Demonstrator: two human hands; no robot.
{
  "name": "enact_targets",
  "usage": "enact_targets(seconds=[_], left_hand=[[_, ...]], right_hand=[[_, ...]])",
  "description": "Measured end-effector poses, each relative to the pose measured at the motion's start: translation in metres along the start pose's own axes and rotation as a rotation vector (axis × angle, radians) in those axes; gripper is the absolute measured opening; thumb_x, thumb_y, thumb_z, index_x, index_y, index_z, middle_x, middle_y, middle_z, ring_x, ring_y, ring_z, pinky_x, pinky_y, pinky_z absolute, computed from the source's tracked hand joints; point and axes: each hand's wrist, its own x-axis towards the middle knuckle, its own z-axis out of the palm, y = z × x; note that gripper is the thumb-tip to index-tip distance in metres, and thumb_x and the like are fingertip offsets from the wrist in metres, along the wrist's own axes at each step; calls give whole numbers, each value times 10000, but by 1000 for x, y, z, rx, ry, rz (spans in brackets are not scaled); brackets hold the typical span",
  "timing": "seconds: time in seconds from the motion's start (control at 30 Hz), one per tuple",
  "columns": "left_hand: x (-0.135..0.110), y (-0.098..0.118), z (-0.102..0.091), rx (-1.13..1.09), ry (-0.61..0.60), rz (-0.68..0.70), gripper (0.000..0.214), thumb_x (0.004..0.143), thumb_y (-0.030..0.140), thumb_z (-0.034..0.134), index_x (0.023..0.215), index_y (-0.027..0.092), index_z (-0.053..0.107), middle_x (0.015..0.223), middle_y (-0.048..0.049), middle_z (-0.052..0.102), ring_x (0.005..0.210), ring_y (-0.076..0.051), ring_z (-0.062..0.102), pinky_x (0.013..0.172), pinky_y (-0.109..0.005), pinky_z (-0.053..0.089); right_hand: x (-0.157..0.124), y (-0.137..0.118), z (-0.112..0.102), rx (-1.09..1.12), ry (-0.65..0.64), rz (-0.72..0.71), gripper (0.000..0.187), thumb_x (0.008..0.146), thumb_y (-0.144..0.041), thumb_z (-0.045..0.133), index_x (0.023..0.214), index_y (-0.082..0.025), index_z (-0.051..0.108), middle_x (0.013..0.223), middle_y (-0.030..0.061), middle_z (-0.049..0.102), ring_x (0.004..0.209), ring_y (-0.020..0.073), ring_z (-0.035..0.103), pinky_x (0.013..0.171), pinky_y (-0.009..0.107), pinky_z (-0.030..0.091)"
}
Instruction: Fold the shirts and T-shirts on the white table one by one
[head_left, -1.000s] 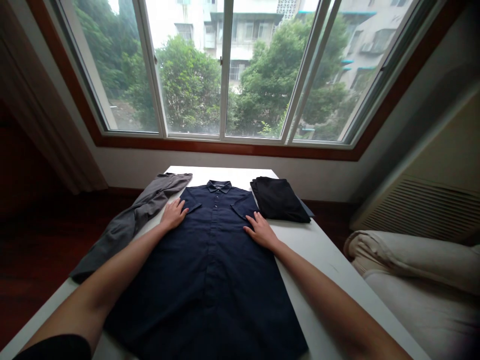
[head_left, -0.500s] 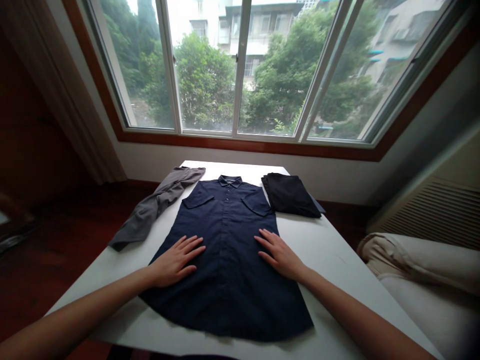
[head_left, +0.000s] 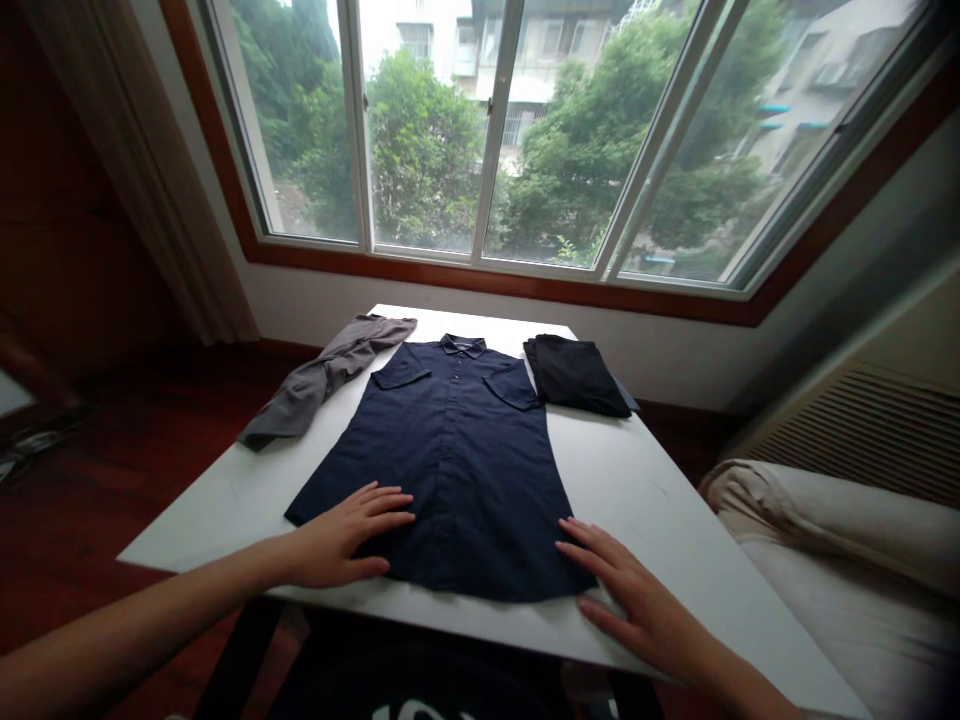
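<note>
A dark navy short-sleeved shirt (head_left: 480,460) lies spread front side up, its collar toward the window and its hem toward me. My left hand (head_left: 352,535) rests over the shirt's lower left part, fingers stretched out and a little apart. Near the lower right corner of the hem is my right hand (head_left: 626,585), its fingertips at the shirt's edge and its thumb over the white tabletop. Neither hand grips the cloth. Part of the hem on the left is hidden behind my left hand and forearm.
The white table (head_left: 637,490) stands before a window. Grey trousers (head_left: 322,385) lie along its left edge, and folded black clothing (head_left: 577,375) sits at the back right. A rolled beige bundle (head_left: 817,510) is beyond the right edge. A curtain (head_left: 150,170) hangs at left.
My right hand has moved right and toward me, from the shirt's middle to its lower right corner. My left hand has slid slightly toward the hem. The view has tilted down somewhat.
</note>
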Motion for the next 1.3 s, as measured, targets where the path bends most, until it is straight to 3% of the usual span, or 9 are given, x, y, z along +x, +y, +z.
enact_targets(seconds=[0.2,0.33,0.47,0.63,0.77,0.9,1.07,1.2,1.3], left_hand=[[13,13,9,-6,5,62,553,829,178,718,1359,277,595,1572,-80,504,1447,-313,460,1240,-529,318],[7,0,7,67,48,30,503,742,8,601,1177,260,631,1419,-45,607,1300,-257,562,1139,-416,429],[-10,-19,-13,119,90,-88,487,693,-50,522,1063,242,644,1193,-37,675,1110,-223,621,993,-343,478],[-31,-32,-49,106,206,-193,263,889,65,535,1037,235,669,1067,-33,689,1011,-204,627,910,-296,462],[-44,-37,-71,47,221,-209,187,1029,235,508,1016,232,694,1023,-24,694,948,-178,630,870,-265,447],[-53,-42,-73,0,192,-261,269,1057,326,482,915,211,679,914,-16,667,832,-161,609,772,-245,436],[-52,-42,-55,119,5,-190,108,910,147,573,879,219,648,956,-21,656,927,-191,615,835,-273,418],[-54,-42,-48,235,-55,-236,164,768,49,576,799,209,584,885,-19,626,882,-205,601,770,-286,398],[-60,-39,-48,297,-86,-290,162,776,45,571,779,206,584,869,-34,638,857,-219,612,747,-300,403]], right_hand=[[-10,-6,4,-10,99,26,359,997,-333,609,1345,-292,685,1581,94,501,1477,309,447,1220,556,389],[-3,-5,10,-57,194,41,314,979,-266,593,1272,-288,706,1485,86,593,1381,280,552,1159,509,475],[5,-3,13,-81,271,46,334,928,-165,552,1184,-288,729,1383,65,661,1283,261,623,1100,471,523],[17,-17,12,-30,390,132,208,998,-290,533,1034,-265,737,1242,71,709,1136,255,682,981,407,573],[23,-27,6,9,441,191,267,1050,-369,488,938,-256,702,1080,81,714,994,252,695,875,368,573],[18,-33,0,52,377,138,255,1054,-361,491,908,-250,668,1027,92,687,957,246,673,855,364,566],[13,-41,4,25,157,-16,218,962,-319,636,1166,-274,695,1255,108,652,1162,278,624,994,420,548],[8,-33,10,-25,196,18,239,950,-246,595,1163,-271,699,1227,110,652,1151,285,624,981,447,555],[6,-26,11,-36,232,63,222,966,-207,535,1102,-264,701,1168,107,658,1104,280,633,944,446,562]])
